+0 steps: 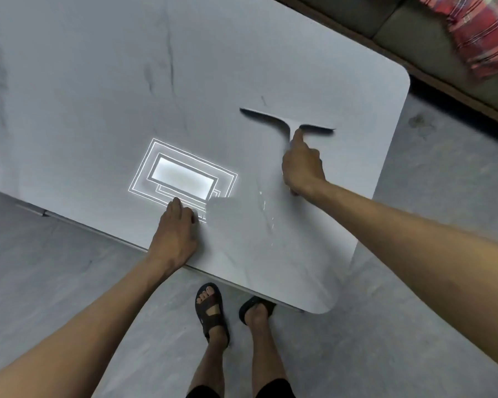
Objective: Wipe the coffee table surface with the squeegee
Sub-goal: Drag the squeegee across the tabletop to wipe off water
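Observation:
A glossy pale grey coffee table [98,81] with rounded corners fills most of the head view. A white squeegee [282,120] with a dark rubber blade lies flat against the tabletop near the right side. My right hand [302,165] grips its handle, index finger stretched along the neck toward the blade. My left hand [176,234] rests palm down on the near edge of the table, fingers together, holding nothing. A few small white drops or streaks [266,208] sit on the surface between my hands.
A ceiling lamp's bright rectangular reflection [184,176] shows on the tabletop by my left hand. A dark sofa [431,33] with a red plaid cloth [486,33] stands beyond the table's right corner. My sandalled feet [210,308] stand on grey floor at the near edge.

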`<state>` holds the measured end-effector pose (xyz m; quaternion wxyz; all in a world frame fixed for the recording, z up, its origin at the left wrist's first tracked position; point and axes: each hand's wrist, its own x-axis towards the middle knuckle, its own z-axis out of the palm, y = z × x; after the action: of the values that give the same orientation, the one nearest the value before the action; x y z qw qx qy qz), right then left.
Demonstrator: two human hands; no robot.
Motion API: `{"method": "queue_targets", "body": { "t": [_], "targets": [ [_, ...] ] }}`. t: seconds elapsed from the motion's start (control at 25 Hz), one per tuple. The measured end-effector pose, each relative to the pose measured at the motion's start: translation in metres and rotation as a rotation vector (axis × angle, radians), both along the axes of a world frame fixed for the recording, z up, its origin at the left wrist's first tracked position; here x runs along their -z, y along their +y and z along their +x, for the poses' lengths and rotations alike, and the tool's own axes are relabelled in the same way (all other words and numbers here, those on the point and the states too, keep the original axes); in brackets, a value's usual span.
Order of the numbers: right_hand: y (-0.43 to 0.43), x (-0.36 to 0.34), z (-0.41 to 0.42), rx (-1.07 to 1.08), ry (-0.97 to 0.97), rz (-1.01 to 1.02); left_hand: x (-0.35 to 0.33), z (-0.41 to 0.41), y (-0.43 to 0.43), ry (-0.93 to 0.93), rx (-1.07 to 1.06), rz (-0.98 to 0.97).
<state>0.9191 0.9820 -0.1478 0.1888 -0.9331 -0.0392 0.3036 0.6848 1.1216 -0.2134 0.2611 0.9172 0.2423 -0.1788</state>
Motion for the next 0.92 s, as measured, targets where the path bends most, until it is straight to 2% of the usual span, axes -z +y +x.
{"method": "queue_targets", "body": {
  "t": [0.24,0.36,0.52,0.6,0.68,0.8,0.92],
  "targets": [
    [-0.095,-0.004,-0.07,-0.404,-0.1,-0.117,-0.003,-0.003,-0.002,0.063,0.066,-0.023],
    [-0.146,-0.011,-0.077,-0.455,-0.113,-0.217,-0.004,-0.001,-0.005,0.181,0.094,-0.033],
    [-0.181,-0.023,-0.072,-0.466,-0.111,-0.145,-0.006,0.005,-0.005,0.241,0.089,-0.062],
    [-0.178,-0.027,-0.072,-0.487,-0.188,-0.099,-0.01,0.007,-0.008,0.151,0.008,-0.086],
    [-0.161,-0.029,-0.075,-0.582,-0.224,-0.053,-0.016,0.004,-0.012,0.058,-0.196,-0.11],
    [-0.123,-0.02,-0.09,-0.907,-0.232,-0.048,-0.023,-0.007,-0.017,-0.006,-0.449,-0.102],
    [-0.096,-0.001,-0.105,-1.169,-0.294,-0.054,-0.025,-0.017,-0.025,-0.054,-0.485,-0.083]
  ]
}}
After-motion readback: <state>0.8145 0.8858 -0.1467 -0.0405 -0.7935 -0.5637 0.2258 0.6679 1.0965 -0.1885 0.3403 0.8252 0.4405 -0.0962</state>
